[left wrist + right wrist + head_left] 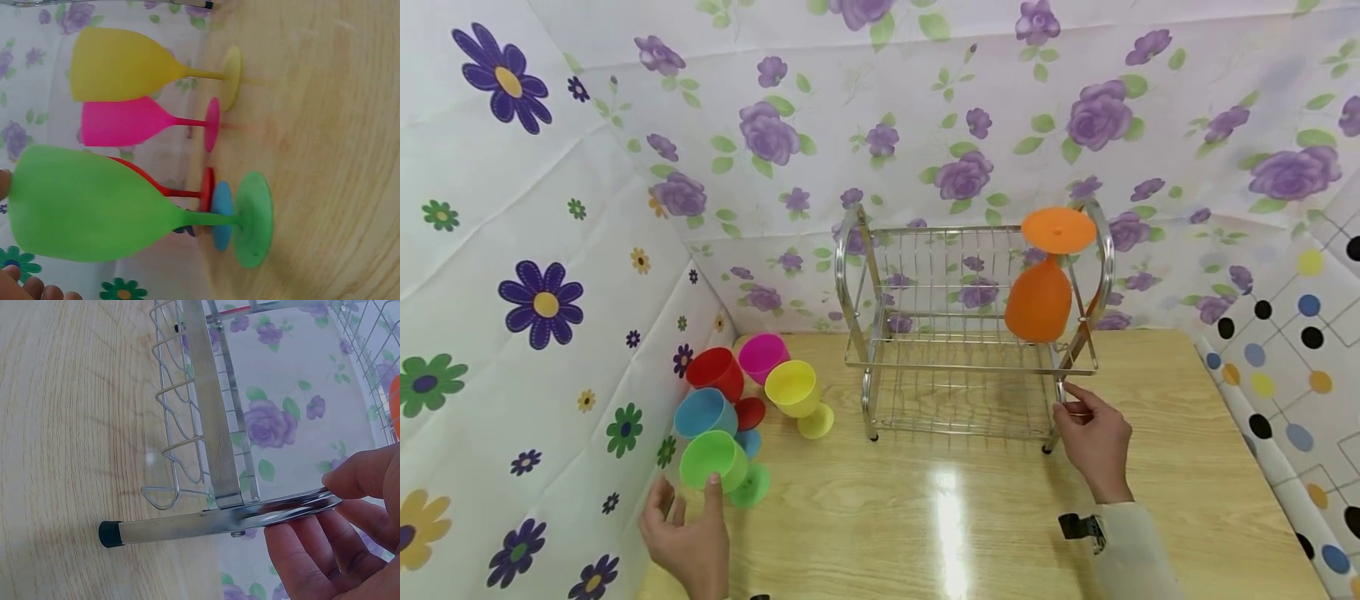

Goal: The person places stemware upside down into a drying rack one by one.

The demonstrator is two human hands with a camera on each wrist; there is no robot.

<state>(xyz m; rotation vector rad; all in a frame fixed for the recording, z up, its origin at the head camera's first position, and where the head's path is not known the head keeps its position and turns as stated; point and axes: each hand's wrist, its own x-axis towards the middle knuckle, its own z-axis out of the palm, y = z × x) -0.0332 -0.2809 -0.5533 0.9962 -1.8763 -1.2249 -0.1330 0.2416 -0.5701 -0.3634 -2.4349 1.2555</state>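
My left hand (688, 537) is at the near side of a green plastic goblet (711, 462), thumb overlapping its rim and the other fingers loosely bent to the left. In the left wrist view the goblet (94, 206) stands on its foot, with fingertips (31, 287) beside the bowl. My right hand (1096, 437) pinches the front right leg of a two-tier metal dish rack (962, 367) between thumb and fingers; the right wrist view shows this grip on the chromed leg (294, 509). An orange goblet (1041, 304) is upside down at the rack's upper right.
Beyond the green goblet stand a blue goblet (703, 412), a red goblet (715, 372), a pink goblet (763, 357) and a yellow goblet (792, 388), close together by the left flowered wall sheet (647, 367). All rest on a wooden table (850, 517). Another flowered sheet (820, 283) hangs behind the rack.
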